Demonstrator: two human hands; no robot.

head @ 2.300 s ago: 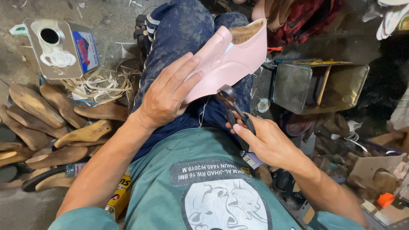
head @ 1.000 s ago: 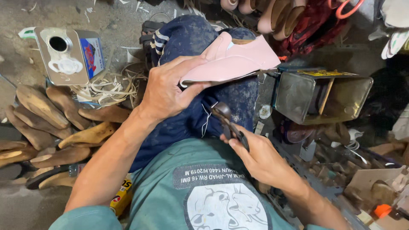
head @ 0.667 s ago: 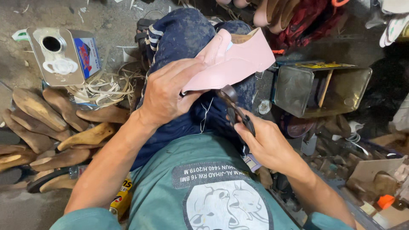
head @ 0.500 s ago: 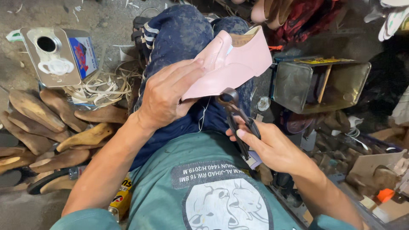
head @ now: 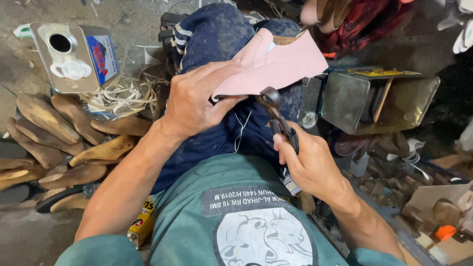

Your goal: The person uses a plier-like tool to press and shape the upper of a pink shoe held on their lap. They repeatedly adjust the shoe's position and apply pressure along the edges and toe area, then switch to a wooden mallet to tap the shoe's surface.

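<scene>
I see the left hand [head: 194, 106] clamped on a pink shoe [head: 276, 64], fingers curled over its near edge, thumb underneath. The shoe sits tilted above my raised knee [head: 221, 34], which is covered in dark blue, speckled cloth. Its upper is smooth, matte, pale pink, with a notch at the top; a tan inner edge shows along the far rim.

The right hand [head: 308, 165] is closed around the handles of dark metal pincers [head: 278, 116]. The rounded pincer head touches the shoe's lower edge, just beside my left fingertips. A thin white thread [head: 241, 130] hangs from that edge down over the blue cloth.

To the left, on the gritty concrete floor [head: 133, 19], a rectangular tin [head: 74, 56] lies on its side: silvery top with a round dark opening and a pale pull cap, and a blue side label with a red figure. Beside it lies a tangle of pale strips [head: 120, 96]. Brown wooden lasts [head: 54, 133], smooth and foot-shaped, are heaped below the tin.

To the right an open square metal can [head: 379, 101] holds a wooden stick; its rim carries a yellow label. A small yellow can [head: 140, 221] lies by my left elbow.
</scene>
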